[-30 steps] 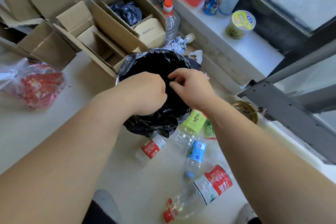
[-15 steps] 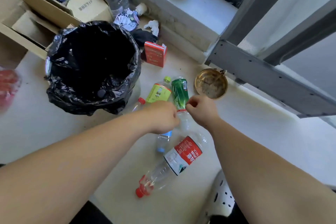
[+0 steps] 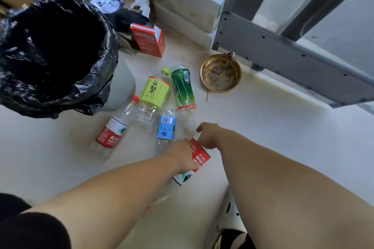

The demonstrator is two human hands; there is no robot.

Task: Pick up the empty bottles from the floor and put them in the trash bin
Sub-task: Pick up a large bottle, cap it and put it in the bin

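Pale floor point(image 3: 263, 147) filled the frame. At lower centre we had both hands on the large red-labelled bottle point(image 3: 199, 157): left hand point(image 3: 182, 154) laid over its label, right hand point(image 3: 208, 135) curled at its far end; finger grip unclear. Four more bottles point(image 3: 155, 95) lay just beyond. Black-lined trash bin point(image 3: 18, 87) stood upper left.
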